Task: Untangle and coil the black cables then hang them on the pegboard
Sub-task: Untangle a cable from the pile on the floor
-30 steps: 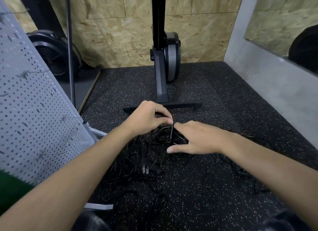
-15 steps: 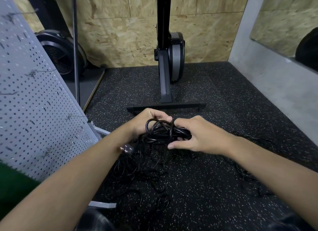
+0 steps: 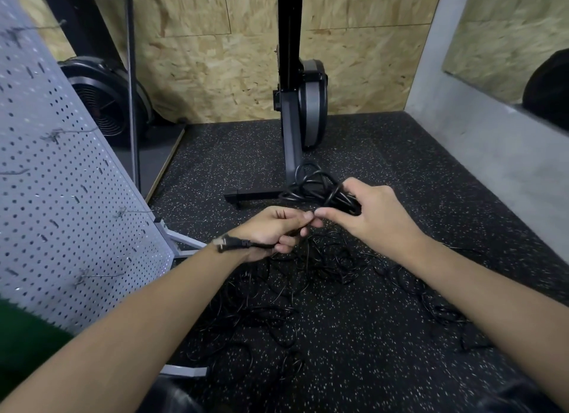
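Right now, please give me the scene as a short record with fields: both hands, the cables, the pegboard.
left hand: grips a black cable just behind its plug
right hand: holds the thick cable bundle, loops sticking out past the fingers
thin cable tangle: loose on the speckled floor, below both hands
pegboard: at the left; each hook in view carries no cable
task state: nothing hung yet
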Demonstrator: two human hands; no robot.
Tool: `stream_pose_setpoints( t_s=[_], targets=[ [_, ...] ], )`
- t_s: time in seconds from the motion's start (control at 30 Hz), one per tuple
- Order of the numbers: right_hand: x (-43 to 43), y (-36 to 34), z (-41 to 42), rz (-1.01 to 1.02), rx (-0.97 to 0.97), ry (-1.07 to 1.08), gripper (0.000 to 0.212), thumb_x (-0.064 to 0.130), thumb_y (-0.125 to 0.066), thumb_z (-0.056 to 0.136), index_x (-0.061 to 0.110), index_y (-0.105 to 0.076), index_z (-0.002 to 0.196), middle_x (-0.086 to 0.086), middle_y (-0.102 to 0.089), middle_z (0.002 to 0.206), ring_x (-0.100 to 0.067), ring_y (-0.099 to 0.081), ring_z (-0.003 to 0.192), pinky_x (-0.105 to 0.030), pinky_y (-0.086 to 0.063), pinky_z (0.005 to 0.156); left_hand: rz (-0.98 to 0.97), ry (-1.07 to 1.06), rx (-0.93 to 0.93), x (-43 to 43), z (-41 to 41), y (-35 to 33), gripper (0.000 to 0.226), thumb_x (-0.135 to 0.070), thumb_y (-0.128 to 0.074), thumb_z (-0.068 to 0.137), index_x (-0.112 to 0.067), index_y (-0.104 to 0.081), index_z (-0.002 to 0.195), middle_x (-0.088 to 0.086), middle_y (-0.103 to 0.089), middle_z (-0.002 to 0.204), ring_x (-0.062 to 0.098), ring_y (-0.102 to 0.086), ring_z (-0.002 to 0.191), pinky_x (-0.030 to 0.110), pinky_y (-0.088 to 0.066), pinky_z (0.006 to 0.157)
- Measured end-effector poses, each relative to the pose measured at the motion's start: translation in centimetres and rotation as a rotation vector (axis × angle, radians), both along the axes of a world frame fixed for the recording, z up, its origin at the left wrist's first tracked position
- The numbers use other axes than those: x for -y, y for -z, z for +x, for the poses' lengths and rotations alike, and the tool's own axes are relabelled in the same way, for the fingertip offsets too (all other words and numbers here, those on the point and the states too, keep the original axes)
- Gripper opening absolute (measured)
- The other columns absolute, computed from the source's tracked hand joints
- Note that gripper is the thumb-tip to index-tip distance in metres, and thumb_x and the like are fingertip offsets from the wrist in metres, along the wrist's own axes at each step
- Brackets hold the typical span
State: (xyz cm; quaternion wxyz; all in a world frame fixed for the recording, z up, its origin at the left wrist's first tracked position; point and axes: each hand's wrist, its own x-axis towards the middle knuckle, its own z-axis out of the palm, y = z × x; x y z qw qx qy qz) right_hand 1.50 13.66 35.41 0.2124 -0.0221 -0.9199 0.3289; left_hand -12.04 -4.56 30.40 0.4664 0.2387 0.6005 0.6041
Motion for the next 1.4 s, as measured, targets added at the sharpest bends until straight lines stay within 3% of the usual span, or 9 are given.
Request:
stream_pose_setpoints(
  t_s=[0.17,0.37,0.57,0.77,1.0,1.1,1.2,1.3,1.4],
  targets=[
    [-1.0,0.7,-0.6,0.187,0.097,0.131,0.058,0.07,-0.062,0.086,0.014,-0.057,0.101,0.001,-0.064,0.077,-0.017,-0.063,0.068,-0.041,-0.055,0.064,-0.087,0.018,-0.312,-0.8,0.6,-0.3,0.024,-0.019,-0.054,0.109,-0.005,-0.072,0.117,-0.003,-0.053,0.074,0.006,-0.038,0.047,0.019,-0.035,0.04],
    [-2.2,0.8,-0.9,0.317,0.201,0.295,0.059,0.068,-0.058,0.093,0.011,-0.051,0.108,-0.01,-0.066,0.086,-0.031,-0.066,0.076,-0.046,-0.058,0.068,-0.244,0.126,-0.731,-0.9,1.9,-0.6,0.02,-0.016,-0.053,0.109,-0.012,-0.068,0.12,0.0,-0.058,0.076,0.011,-0.049,0.048,0.026,-0.045,0.043],
    [-2.1,0.9,-0.8,0.288,0.302,0.258,0.054,0.052,-0.067,0.097,0.013,-0.035,0.116,-0.011,-0.065,0.09,-0.033,-0.066,0.076,-0.046,-0.055,0.068,-0.45,0.311,-1.32,-1.6,2.1,-1.9,0.02,-0.025,-0.054,0.105,-0.018,-0.068,0.118,0.007,-0.072,0.104,0.026,-0.068,0.09,0.045,-0.056,0.085],
    [-2.7,1.3,-0.6,0.396,0.405,0.186,0.048,0.047,-0.063,0.101,0.014,-0.032,0.117,-0.007,-0.062,0.081,-0.031,-0.064,0.07,-0.043,-0.051,0.064,-0.434,0.401,-1.779,-1.7,2.9,-3.5,0.025,-0.028,-0.044,0.11,-0.015,-0.062,0.121,0.004,-0.067,0.113,0.027,-0.068,0.1,0.041,-0.056,0.084],
    [-2.9,1.8,-0.7,0.436,0.515,0.035,0.039,0.042,-0.062,0.104,0.019,-0.04,0.127,-0.004,-0.064,0.102,-0.03,-0.064,0.088,-0.044,-0.049,0.073,-0.086,0.23,-2.134,-1.4,2.7,-4.7,0.014,-0.026,-0.064,0.103,-0.017,-0.07,0.095,-0.002,-0.066,0.085,0.022,-0.069,0.074,0.037,-0.056,0.061],
    [-2.9,1.8,-0.6,0.382,0.502,-0.104,0.026,0.041,-0.069,0.099,0.029,-0.063,0.121,0.0,-0.071,0.104,-0.025,-0.068,0.094,-0.045,-0.056,0.082,-0.003,0.107,-2.067,-1.4,1.8,-5.1,0.013,-0.022,-0.063,0.102,-0.015,-0.074,0.101,0.0,-0.068,0.092,0.024,-0.068,0.081,0.04,-0.056,0.068],
    [-2.8,2.0,-0.5,0.253,0.461,-0.286,0.011,0.033,-0.071,0.1,0.031,-0.062,0.095,0.012,-0.066,0.09,-0.012,-0.064,0.083,-0.04,-0.053,0.079,-0.039,-0.019,-1.742,-0.6,0.6,-4.6,0.015,-0.021,-0.062,0.103,-0.014,-0.075,0.106,-0.002,-0.068,0.099,0.02,-0.067,0.088,0.042,-0.057,0.079],
    [-2.0,1.3,-0.2,0.178,0.435,-0.381,0.009,0.034,-0.07,0.101,0.029,-0.07,0.108,0.016,-0.071,0.1,-0.005,-0.066,0.09,-0.034,-0.053,0.083,-0.063,-0.12,-1.401,0.5,-0.6,-4.2,0.011,-0.027,-0.071,0.099,-0.019,-0.079,0.1,-0.01,-0.071,0.095,0.007,-0.067,0.089,0.029,-0.053,0.083],
    [-0.9,0.8,0.0,0.072,0.44,-0.463,0.016,0.038,-0.071,0.1,0.031,-0.073,0.114,0.007,-0.076,0.104,-0.015,-0.065,0.075,-0.042,-0.055,0.075,-0.094,-0.14,-1.025,1.4,-1.3,-4.4,0.015,-0.035,-0.08,0.088,-0.02,-0.082,0.09,-0.011,-0.075,0.079,0.0,-0.065,0.071,0.016,-0.047,0.069]
  ],
)
